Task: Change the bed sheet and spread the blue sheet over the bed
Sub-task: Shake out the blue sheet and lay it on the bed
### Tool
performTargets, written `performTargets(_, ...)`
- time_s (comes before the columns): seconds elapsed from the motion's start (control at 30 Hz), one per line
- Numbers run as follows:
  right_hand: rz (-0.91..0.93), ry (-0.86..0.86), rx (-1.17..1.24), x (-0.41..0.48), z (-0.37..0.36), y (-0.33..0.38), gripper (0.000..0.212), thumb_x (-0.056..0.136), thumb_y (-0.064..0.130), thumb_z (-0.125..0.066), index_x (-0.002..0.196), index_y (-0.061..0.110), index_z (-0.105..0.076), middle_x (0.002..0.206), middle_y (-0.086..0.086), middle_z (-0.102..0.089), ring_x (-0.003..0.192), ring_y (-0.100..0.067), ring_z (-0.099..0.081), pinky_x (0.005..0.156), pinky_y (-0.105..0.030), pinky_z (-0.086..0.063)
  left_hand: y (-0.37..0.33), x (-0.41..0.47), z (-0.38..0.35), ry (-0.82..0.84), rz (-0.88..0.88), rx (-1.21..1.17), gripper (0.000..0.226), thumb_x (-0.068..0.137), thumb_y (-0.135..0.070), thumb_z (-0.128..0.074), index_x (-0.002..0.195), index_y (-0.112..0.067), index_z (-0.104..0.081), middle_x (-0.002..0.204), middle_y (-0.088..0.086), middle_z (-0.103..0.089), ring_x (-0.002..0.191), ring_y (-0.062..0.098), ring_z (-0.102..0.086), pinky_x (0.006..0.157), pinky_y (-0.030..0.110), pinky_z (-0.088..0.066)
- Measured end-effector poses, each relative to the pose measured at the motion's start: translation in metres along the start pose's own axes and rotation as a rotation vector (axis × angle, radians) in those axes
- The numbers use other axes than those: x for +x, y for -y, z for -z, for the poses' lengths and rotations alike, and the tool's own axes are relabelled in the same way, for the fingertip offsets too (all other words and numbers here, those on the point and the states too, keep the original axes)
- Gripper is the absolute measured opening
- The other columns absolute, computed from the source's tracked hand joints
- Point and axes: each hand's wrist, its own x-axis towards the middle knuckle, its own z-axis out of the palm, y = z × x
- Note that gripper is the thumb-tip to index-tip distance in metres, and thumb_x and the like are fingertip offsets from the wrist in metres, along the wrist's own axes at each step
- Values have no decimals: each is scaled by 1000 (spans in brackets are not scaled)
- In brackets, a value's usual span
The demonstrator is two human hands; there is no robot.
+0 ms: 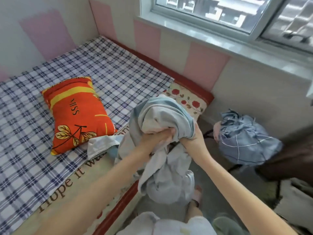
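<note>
Grip: your left hand (158, 137) and right hand (194, 140) clutch the bunched blue sheet (162, 114) | bed (186, 82): checked sheet (110, 68), orange pillow (76, 112) | window (203, 11) behind

Bright, soft daylight from window (237, 12); glare on sill (194, 33); wide-angle bending at edges; slightly soft throughout.

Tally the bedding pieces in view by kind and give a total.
Orange leaf-print pillow: 1
Blue-and-white checked sheet spread on the bed: 1
Pale blue bunched sheet gripped by left hand and right hand: 1
Blue cloth bundle with white lines beside the bed: 1
Total: 4
</note>
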Motion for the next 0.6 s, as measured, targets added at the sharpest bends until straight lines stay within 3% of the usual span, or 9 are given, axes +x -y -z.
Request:
performTargets(0.03,-21,3,3,4,20,-10,60,69,12,-68,121,33,-45,119,15,-56,105,9,-56,93,-15,-43,5,15,-26,-80,-31,51,79,50,-47,-89,115,-13,-61,111,0,-68,103,14,-62,86,27,-53)
performTargets(0.1,-68,14,-8,13,46,-23,62,68,21,-69,122,37,-42,118,20,-54,104,14,-54,91,-11,-42,6,33,-63,-217,-119,161,57,66,-31,-85,112,-14,-55,102,-8,-62,95,6,-57,65,6,-48)
performTargets(0.17,-111,41,-20,28,80,-41,70,66,29,-69,129,32,-38,119,19,-52,107,10,-52,93,-12,-42,15,58,-102,-247,-187,159,63,66,-29,-85,118,-14,-53,107,-8,-61,97,4,-57,63,2,-47)
performTargets(0.23,-112,125,-77,43,119,-58,74,68,23,-66,134,31,-34,118,16,-54,107,3,-53,90,-16,-45,21,81,-139,-299,-226,176,62,64,-29,-85,119,-17,-56,111,-8,-63,101,2,-58,71,4,-48)
performTargets(0.3,-155,248,-127,54,149,-74,71,72,15,-62,131,41,-32,115,15,-54,100,-1,-55,86,-23,-47,23,105,-162,-390,-215,305,34,71,-20,-81,99,-21,-63,98,-7,-65,97,9,-60,81,18,-51)
performTargets(0.37,-161,382,-191,68,180,-85,72,75,14,-58,131,49,-29,125,17,-48,114,0,-47,95,-24,-40,23,129,-187,-447,-187,419,18,75,-15,-75,77,-25,-60,83,-6,-65,93,15,-62,84,31,-51)
performTargets(0.43,-154,480,-230,80,196,-97,77,74,24,-55,143,39,-26,143,12,-38,133,-3,-33,109,-31,-32,23,144,-201,-494,-149,443,19,76,-15,-74,69,-24,-59,73,-8,-64,83,13,-63,79,32,-50)
performTargets(0.5,-181,540,-230,98,213,-110,79,78,30,-55,149,28,-21,153,11,-26,141,-5,-24,115,-37,-26,25,164,-215,-553,-103,501,21,76,-17,-72,62,-17,-57,62,-7,-59,68,10,-58,69,32,-46)
performTargets(0.6,-231,669,-210,120,245,-122,73,89,30,-61,149,31,-19,151,23,-18,137,8,-19,115,-26,-21,29,191,-227,-612,-26,615,33,76,-18,-70,53,-15,-46,53,-3,-51,64,14,-51,61,33,-38)
